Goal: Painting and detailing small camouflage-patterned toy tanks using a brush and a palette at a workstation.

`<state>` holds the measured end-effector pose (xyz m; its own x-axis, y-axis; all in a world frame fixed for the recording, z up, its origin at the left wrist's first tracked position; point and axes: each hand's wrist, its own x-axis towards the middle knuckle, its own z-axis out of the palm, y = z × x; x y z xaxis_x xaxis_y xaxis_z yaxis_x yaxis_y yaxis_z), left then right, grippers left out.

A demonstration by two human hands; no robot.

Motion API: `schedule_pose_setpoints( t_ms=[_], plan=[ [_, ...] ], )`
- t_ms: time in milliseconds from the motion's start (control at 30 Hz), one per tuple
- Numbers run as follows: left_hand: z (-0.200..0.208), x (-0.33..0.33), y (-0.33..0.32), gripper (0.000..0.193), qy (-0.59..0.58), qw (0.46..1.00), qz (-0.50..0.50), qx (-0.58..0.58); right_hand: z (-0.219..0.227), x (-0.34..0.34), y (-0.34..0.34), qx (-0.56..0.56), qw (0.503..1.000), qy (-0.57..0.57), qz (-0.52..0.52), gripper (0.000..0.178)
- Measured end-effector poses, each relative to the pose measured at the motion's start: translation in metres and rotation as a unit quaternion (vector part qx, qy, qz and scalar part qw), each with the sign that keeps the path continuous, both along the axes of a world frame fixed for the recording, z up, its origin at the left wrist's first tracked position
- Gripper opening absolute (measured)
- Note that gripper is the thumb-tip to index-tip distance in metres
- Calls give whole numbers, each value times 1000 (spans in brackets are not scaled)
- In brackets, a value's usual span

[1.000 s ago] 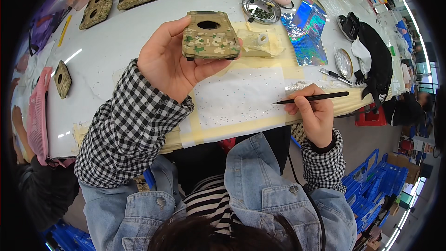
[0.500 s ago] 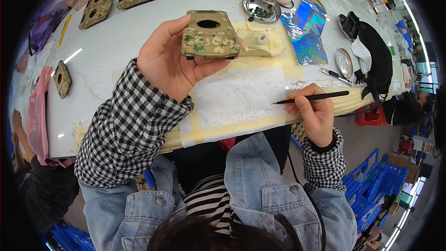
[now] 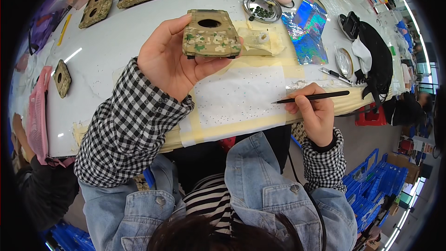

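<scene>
My left hand (image 3: 169,58) is closed round a camouflage-patterned box-like part (image 3: 211,42) with a dark oval hole in its upper face. Thumb and fingers grip it at the sides and from beneath, raised above the table. In my right hand (image 3: 312,111) I pinch fine-tipped black tweezers (image 3: 320,96), their point aimed left. That point is just over a white sheet (image 3: 241,93) strewn with many tiny dark specks and edged with yellowish tape. Whether the tips hold a speck is too small to tell.
Behind the sheet lies a taped yellowish block (image 3: 260,42). Beyond it stand a round metal dish (image 3: 261,8) of dark green bits and a shiny holographic pouch (image 3: 304,30). A craft knife (image 3: 335,75) lies at right. More camouflage parts (image 3: 97,7) sit at far left, near a yellow pencil (image 3: 64,30).
The camouflage part has shifted very slightly in my left hand, its front tipped a little. My right hand and the tweezers hold nearly the same place.
</scene>
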<state>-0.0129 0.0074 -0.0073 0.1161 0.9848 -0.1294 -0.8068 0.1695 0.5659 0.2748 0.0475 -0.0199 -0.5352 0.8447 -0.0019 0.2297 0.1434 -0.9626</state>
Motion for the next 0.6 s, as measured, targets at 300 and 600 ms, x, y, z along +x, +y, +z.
schedule_pose_setpoints(
  t_ms=[300,600],
  plan=[
    [0,0,0,53,-7,1000,-4,6,0,0,0,7,1000,-8,5,13],
    [0,-1,0,53,-10,1000,-8,7,0,0,0,1,1000,0,-3,13]
  ],
)
